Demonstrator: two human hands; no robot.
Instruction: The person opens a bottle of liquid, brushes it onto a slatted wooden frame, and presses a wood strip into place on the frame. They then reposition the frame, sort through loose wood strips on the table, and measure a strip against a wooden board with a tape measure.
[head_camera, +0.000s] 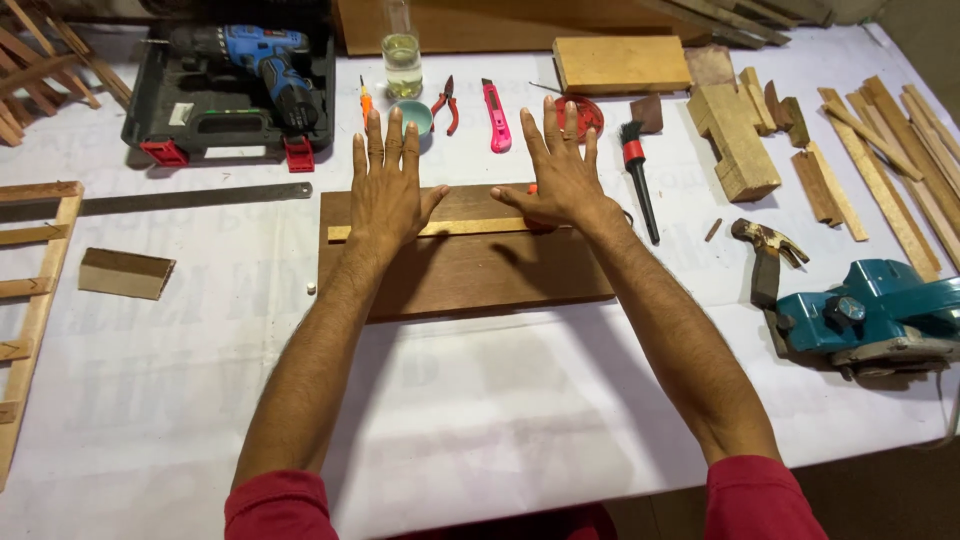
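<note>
While both hands lie flat, a dark wooden board (465, 265) sits mid-bench
Left hand (388, 190) and right hand (562, 175), grips released and fingers spread, press a thin pale strip (470, 228) onto the board; a hammer (765, 255) lies well apart

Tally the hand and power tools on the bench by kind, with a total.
Cordless drill, in its case: 1
Electric planer: 1
Hammer: 1
Pliers: 1
Utility knife: 1
Brush: 1
Screwdriver: 1
Steel ruler: 1
Total: 8
Both hands, left and right, lie flat on the wooden strip.
</note>
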